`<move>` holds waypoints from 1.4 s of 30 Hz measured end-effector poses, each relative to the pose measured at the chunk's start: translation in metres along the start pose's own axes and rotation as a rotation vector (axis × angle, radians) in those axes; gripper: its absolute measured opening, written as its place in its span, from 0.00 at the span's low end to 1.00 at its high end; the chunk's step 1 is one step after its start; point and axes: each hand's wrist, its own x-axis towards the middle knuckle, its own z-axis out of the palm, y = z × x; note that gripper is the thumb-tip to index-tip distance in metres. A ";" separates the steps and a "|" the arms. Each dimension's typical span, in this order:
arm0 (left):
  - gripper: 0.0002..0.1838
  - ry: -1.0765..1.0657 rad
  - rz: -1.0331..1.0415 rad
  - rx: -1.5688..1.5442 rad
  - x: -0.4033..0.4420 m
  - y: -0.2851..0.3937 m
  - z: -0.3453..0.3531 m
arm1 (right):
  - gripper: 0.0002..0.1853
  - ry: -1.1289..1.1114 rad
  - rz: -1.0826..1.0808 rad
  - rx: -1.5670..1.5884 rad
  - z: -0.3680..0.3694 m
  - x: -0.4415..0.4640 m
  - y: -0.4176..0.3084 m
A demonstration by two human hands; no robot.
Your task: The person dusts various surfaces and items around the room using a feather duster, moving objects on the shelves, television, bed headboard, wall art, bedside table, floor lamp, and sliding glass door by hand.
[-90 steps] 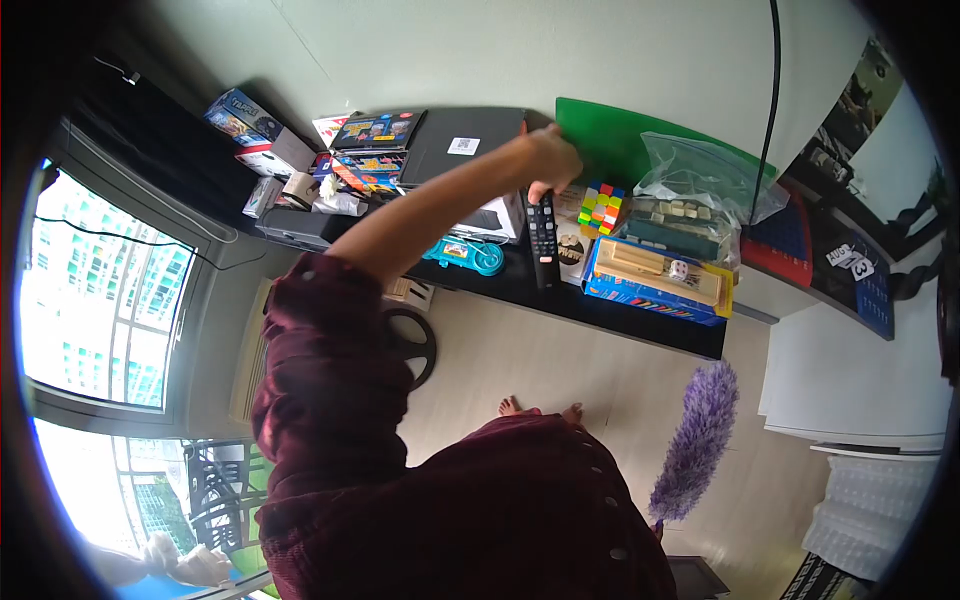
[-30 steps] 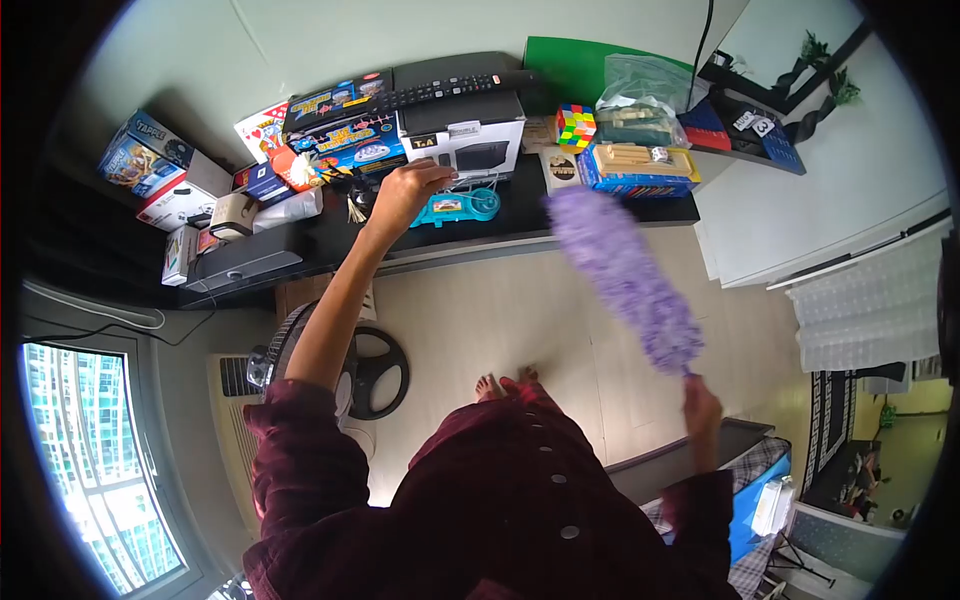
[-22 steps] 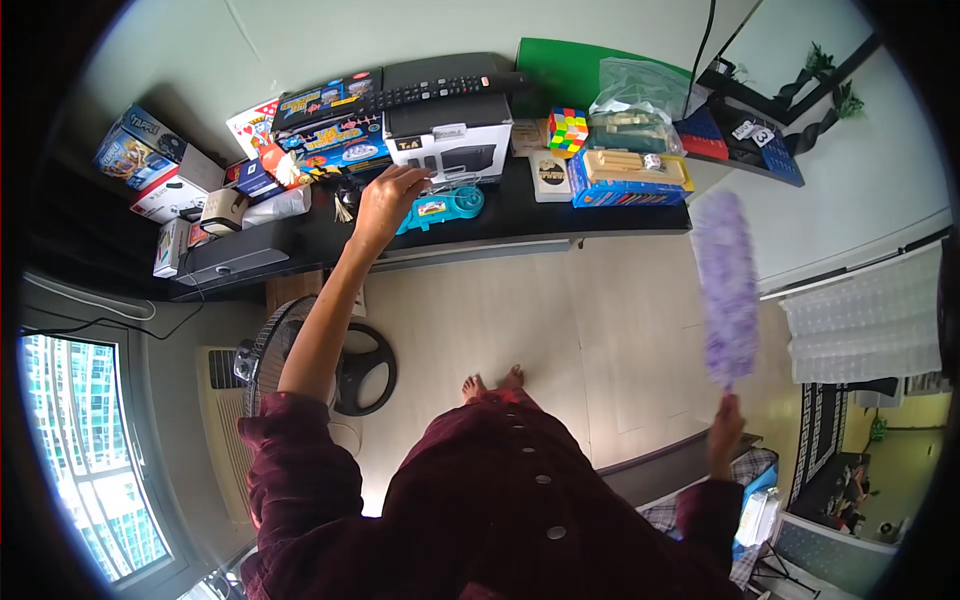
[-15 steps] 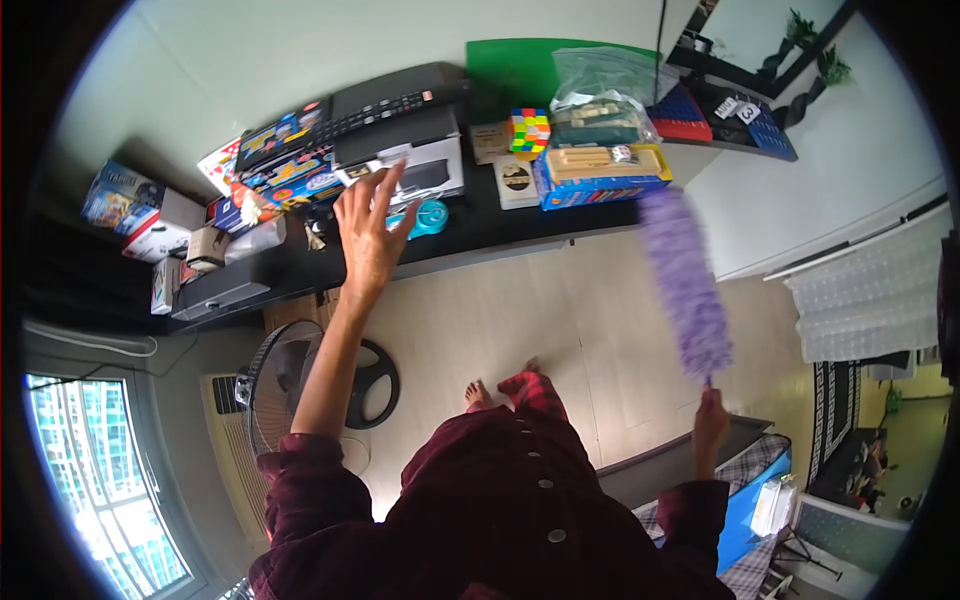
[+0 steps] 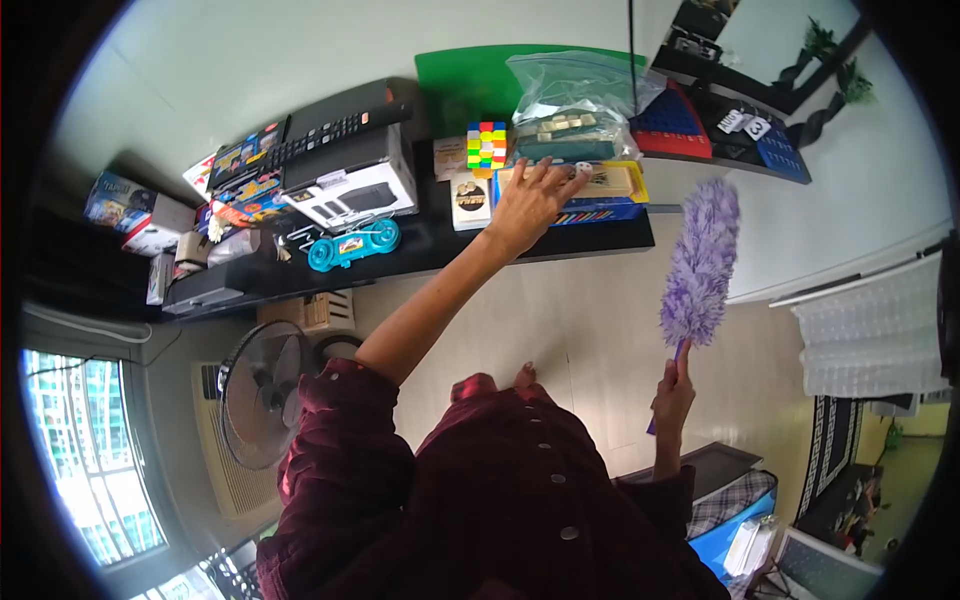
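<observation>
My left hand (image 5: 530,205) lies over the wooden piece on top of the blue and yellow box (image 5: 600,213), fingers spread, near a white die. Whether it presses on the wood is hard to tell. My right hand (image 5: 674,398) is wrapped round the handle of a purple fluffy duster (image 5: 703,262), which points up beside the shelf's right end. Left of my left hand are a colourful cube (image 5: 487,146) and a white card box (image 5: 470,202). A plastic bag (image 5: 572,90) with green cases sits behind the wooden piece.
The black shelf (image 5: 430,250) also bears a teal toy (image 5: 353,245), a black and white box (image 5: 355,185) with a remote (image 5: 340,132) on top, and a red calendar (image 5: 672,143). A fan (image 5: 262,395) stands below left; a curtain (image 5: 870,330) hangs right.
My left hand has moved right from the teal toy to the blue and yellow box. The remote now lies on the black box. My right hand has brought the purple duster up beside the shelf.
</observation>
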 end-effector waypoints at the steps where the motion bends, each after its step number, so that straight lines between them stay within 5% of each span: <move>1: 0.37 0.039 0.001 -0.009 -0.001 0.001 0.002 | 0.25 -0.021 -0.108 -0.028 0.009 -0.009 0.004; 4: 0.37 0.092 -0.022 0.048 -0.005 0.001 -0.006 | 0.24 -0.089 -0.280 -0.069 0.028 -0.028 0.032; 8: 0.35 0.255 -0.206 -0.244 -0.044 -0.010 -0.075 | 0.24 0.024 0.255 0.271 -0.001 -0.020 0.044; 10: 0.28 0.463 -0.382 -0.257 -0.091 -0.045 -0.097 | 0.24 0.202 0.085 0.130 -0.004 -0.041 0.067; 12: 0.23 0.443 -0.631 0.015 -0.144 -0.086 -0.120 | 0.24 0.267 -0.116 -0.053 -0.005 -0.074 0.093; 17: 0.14 0.137 -0.362 0.053 -0.209 -0.168 -0.138 | 0.21 -0.294 -0.239 -0.334 0.017 -0.164 0.082; 20: 0.11 0.061 -0.264 -0.023 -0.214 -0.185 -0.126 | 0.20 -0.366 -0.497 -0.278 0.028 -0.187 0.065; 22: 0.07 -0.078 -0.255 -0.149 -0.210 -0.196 -0.127 | 0.23 -0.480 -0.603 -0.525 0.024 -0.186 0.033; 25: 0.05 0.127 -0.143 -0.270 -0.200 -0.199 -0.146 | 0.22 -0.313 -0.585 -0.066 0.056 -0.173 -0.010; 28: 0.05 0.186 -0.121 -0.364 -0.196 -0.199 -0.189 | 0.21 -0.485 -0.428 -0.154 0.082 -0.186 -0.086; 32: 0.06 0.234 -0.114 -0.397 -0.197 -0.206 -0.236 | 0.21 -0.523 -0.658 -0.228 0.081 -0.219 -0.144; 36: 0.07 0.227 -0.074 -0.406 -0.204 -0.218 -0.268 | 0.18 -0.460 -0.358 -0.273 0.069 -0.217 -0.154; 42: 0.06 0.210 -0.025 -0.495 -0.205 -0.214 -0.247 | 0.20 -0.589 -0.697 -0.293 0.090 -0.254 -0.168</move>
